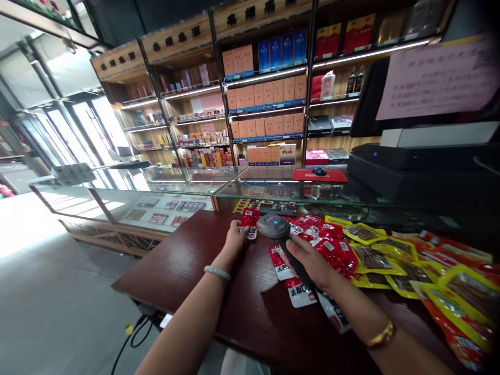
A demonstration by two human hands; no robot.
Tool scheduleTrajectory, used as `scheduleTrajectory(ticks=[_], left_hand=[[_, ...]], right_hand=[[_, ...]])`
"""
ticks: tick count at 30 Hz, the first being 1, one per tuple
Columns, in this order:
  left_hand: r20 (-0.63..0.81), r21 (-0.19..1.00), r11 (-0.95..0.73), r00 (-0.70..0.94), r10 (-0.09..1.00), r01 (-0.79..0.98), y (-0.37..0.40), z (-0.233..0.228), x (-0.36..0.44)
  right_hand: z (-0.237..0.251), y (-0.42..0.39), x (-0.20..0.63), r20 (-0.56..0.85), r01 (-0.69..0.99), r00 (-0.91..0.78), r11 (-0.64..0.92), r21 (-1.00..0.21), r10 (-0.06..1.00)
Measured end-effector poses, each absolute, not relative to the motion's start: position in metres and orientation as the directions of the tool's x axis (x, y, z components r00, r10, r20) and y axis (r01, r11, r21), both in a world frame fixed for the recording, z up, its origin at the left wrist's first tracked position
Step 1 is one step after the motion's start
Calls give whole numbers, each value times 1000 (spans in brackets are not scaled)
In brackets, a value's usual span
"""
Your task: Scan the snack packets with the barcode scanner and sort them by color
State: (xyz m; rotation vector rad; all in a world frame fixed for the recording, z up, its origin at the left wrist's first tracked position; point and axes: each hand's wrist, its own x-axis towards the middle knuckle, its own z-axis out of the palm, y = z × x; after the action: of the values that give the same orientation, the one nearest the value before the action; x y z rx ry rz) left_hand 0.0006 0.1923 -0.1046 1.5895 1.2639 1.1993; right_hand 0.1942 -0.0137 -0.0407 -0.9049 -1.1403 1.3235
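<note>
- The left hand (234,237) pinches a red-and-white packet (250,217) by its near-left side, thumb and fingers closed on it; whether the packet touches the table below cannot be told.
- The right hand (312,263) has its fingers wrapped around the dark handle of a scanner (273,225) — its grey head, with a small blue light, sits just right of the held packet.
- Both hands are over a dark brown table (175,255).
- Loose red packets (338,252) lie in an overlapping heap beyond and around the right hand, some white-ended ones beneath it.
- Yellow-edged packets (369,258) lie to the right of these, overlapping one another, with orange packets (457,255) among and beyond them.
- Behind the table stands a glass counter (261,185) — on it, a red mat (336,176) bears a mouse (319,171).
- Farther back, lit shelves hold rows of orange boxes (269,94).
</note>
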Motion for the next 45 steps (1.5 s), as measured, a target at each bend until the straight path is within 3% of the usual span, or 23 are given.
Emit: scheduleTrajectory(ticks=[4, 11, 14, 18, 20, 22, 26, 34, 38, 45], left_hand=[[193, 926, -198, 48, 980, 322, 190, -104, 0], [189, 961, -186, 1, 982, 204, 193, -99, -1], [227, 889, -144, -146, 963, 434, 188, -89, -14], [434, 604, -86, -236, 869, 792, 171, -73, -21], [484, 526, -135, -165, 860, 840, 161, -68, -12], [472, 487, -277, 17, 881, 828, 154, -67, 5], [348, 530, -492, 353, 869, 690, 152, -72, 50], [124, 414, -455, 446, 886, 789, 169, -78, 104], [167, 469, -435, 407, 898, 769, 171, -79, 96], [201, 733, -307, 238, 950, 607, 165, -87, 43]], right_hand=[[-43, -13, 196, 101, -273, -107, 69, -960, 989], [-43, -10, 203, 123, -263, -50, 105, -959, 991], [-39, -8, 209, 122, -259, 10, 121, -958, 992], [-35, -4, 222, 141, -245, 70, 154, -957, 988], [-35, -3, 226, 135, -249, 77, 150, -957, 988], [-36, -1, 227, 128, -245, 76, 143, -959, 989], [-40, 1, 226, 132, -219, 78, 146, -965, 988], [-44, 6, 227, 126, -185, 77, 138, -973, 989], [-45, 8, 226, 120, -192, 95, 136, -972, 988], [-43, 1, 219, 145, -202, 81, 158, -967, 986]])
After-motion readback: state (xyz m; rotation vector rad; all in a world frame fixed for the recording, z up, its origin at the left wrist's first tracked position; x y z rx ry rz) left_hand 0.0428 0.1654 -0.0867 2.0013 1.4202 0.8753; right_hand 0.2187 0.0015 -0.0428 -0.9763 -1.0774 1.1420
